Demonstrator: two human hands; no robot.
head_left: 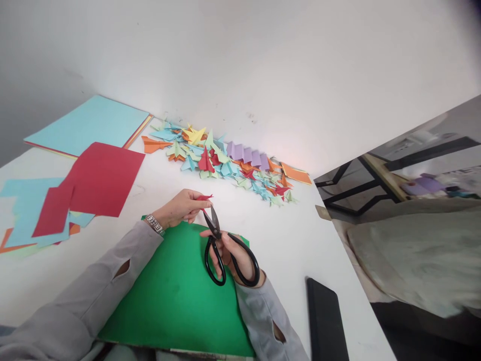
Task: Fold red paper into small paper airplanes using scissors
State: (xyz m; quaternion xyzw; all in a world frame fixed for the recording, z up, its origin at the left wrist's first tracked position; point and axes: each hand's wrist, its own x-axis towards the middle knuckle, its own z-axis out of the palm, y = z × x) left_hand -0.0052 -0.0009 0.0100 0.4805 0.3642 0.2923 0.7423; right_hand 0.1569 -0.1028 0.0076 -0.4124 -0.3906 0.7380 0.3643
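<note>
Between the thumb and fingers of my left hand (183, 204) is a small folded red paper piece (205, 198), its pointed ends sticking out past the fingertips. My right hand (235, 253) has its fingers through the black loop handles of a pair of scissors (215, 228). The scissor blades are parted and point up at the red paper, close to my left fingertips; whether they touch it I cannot tell. Below both hands lies a large green sheet (180, 291).
A heap of small folded paper shapes (205, 155) lies along the wall, with a purple pleated strip (248, 154) and orange paper (296, 173). Red sheets (105, 178) and a light blue stack (90, 123) are left. A black flat object (326, 321) lies right, near the table edge.
</note>
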